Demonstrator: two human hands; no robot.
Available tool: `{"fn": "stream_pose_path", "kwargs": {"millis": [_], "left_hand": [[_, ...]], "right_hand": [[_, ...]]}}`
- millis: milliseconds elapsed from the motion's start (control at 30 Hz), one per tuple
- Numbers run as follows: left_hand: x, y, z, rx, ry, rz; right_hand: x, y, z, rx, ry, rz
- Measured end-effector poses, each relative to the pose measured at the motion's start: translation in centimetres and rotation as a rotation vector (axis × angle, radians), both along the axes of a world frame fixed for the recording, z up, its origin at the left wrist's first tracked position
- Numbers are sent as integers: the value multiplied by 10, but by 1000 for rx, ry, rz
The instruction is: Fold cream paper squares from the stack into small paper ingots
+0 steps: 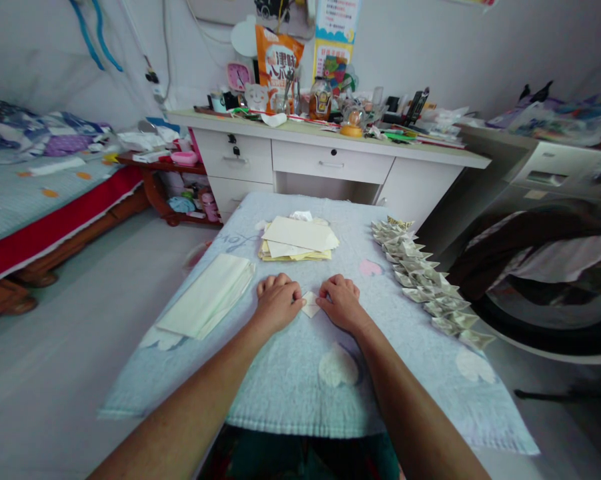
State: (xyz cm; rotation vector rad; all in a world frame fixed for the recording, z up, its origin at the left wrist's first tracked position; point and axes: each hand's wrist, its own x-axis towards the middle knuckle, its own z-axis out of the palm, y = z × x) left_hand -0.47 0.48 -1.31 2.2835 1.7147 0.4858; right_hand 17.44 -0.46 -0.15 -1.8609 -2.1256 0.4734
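Note:
A small folded square of cream paper (311, 305) lies on the cloth-covered table, turned so its corners point toward and away from me. My left hand (279, 301) grips its left corner with the thumb and curled fingers. On the opposite corner, my right hand (341, 300) pinches the paper the same way. Beyond the hands sits a stack of cream and yellow paper sheets (300, 237). To the left lies a pile of long pale sheets (207, 297). Along the right side run rows of folded paper boats (425, 277), pointed at their ends.
The table's pale blue quilted cloth (290, 380) hangs over the edges. Behind stands a white desk (330, 160) crowded with jars, a pink clock (239, 77) and an orange snack bag (279, 63). A washing machine (550, 173) is at right, a bed (45, 193) at left.

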Motion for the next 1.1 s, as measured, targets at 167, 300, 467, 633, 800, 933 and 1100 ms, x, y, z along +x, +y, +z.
{"fn": "stream_pose_path", "kwargs": {"millis": [167,300,467,633,800,933,1100], "left_hand": [[1,-2,1,20,-15,-6],[1,-2,0,34,-43,-67],[2,1,0,27,-107,-98],[1,2,2,12,-231,-167],[-1,-1,10,17,-358,-230],[-2,-1,17,-1,-410,-289],[-6,2,13,-79,-582,-187]], "right_hand": [[-4,0,2,6,-1,-17],[-4,-2,1,21,10,-12],[1,-5,-4,77,50,23],[3,-6,-4,123,99,89],[1,-8,5,162,197,183],[2,-8,7,168,238,238],[7,-8,8,115,300,238]]}}
